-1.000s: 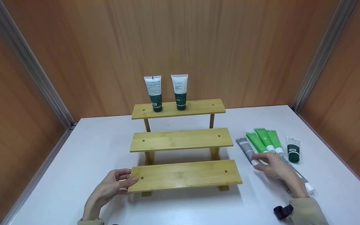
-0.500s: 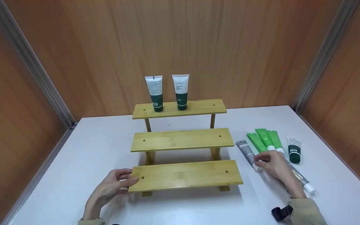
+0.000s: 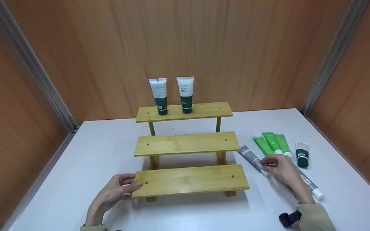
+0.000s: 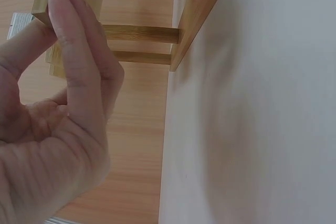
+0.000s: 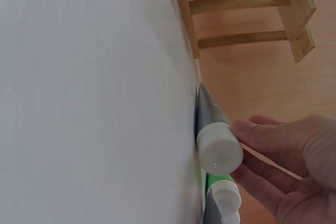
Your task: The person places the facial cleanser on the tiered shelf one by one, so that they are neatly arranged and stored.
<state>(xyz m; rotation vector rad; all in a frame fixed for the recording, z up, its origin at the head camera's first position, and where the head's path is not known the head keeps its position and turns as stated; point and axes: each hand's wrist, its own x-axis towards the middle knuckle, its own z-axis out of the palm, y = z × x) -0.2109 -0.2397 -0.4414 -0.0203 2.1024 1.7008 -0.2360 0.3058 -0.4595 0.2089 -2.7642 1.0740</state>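
Note:
My left hand [image 3: 109, 194] pinches the left end of the bottom shelf [image 3: 191, 180] of a three-tier wooden rack; the left wrist view shows thumb and fingertips on the rack's edge [image 4: 41, 3]. Beside the rack, at right, my right hand [image 3: 283, 170] has thumb and fingers at the white-cap end of a grey tube [image 3: 251, 157] lying on the table. In the right wrist view, the fingers bend against the side of this tube's cap [image 5: 220, 150]. Part of their hold is hidden there. Two white and dark green tubes [image 3: 161, 104] [image 3: 186, 102] stand upright on the top shelf.
Several green tubes [image 3: 271, 142] lie behind my right hand. A second grey tube [image 3: 308, 183] lies partly under that hand, and a white and dark green tube [image 3: 302, 154] lies farther right. Wood-panelled walls [image 3: 185, 41] enclose the white table [image 3: 92, 154].
The grey tube at my right fingers has turned, its flat far end swinging left toward the rack. My right hand stays nearly in place, and my left hand has not moved.

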